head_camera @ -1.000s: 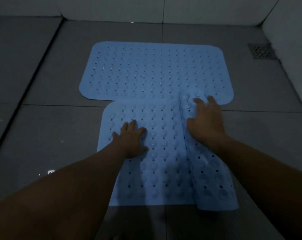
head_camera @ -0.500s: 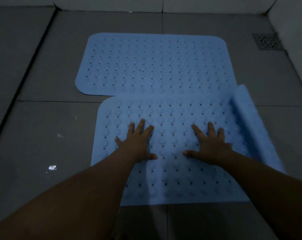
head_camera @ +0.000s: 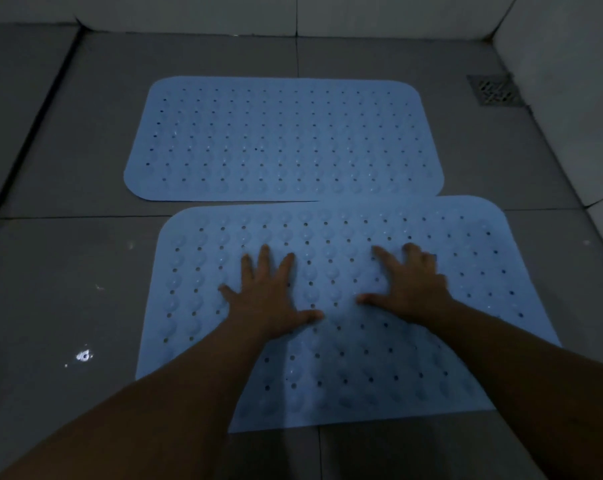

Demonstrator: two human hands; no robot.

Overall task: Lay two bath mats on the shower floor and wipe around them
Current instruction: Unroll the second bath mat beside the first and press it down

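left grip (head_camera: 267, 296) flat, right grip (head_camera: 409, 285) splayed

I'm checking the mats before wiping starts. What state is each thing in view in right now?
Far light-blue perforated rubber bath mat: spread flat on the grey tile floor.
Near light-blue perforated rubber bath mat: unrolled flat, its far right edge overlapping the far mat.
Left hand: fingers spread, pressing the near mat.
Right hand: fingers spread, pressing the near mat.
Square metal floor drain: uncovered.

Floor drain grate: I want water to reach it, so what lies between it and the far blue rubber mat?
Only bare grey tile, in the head view.
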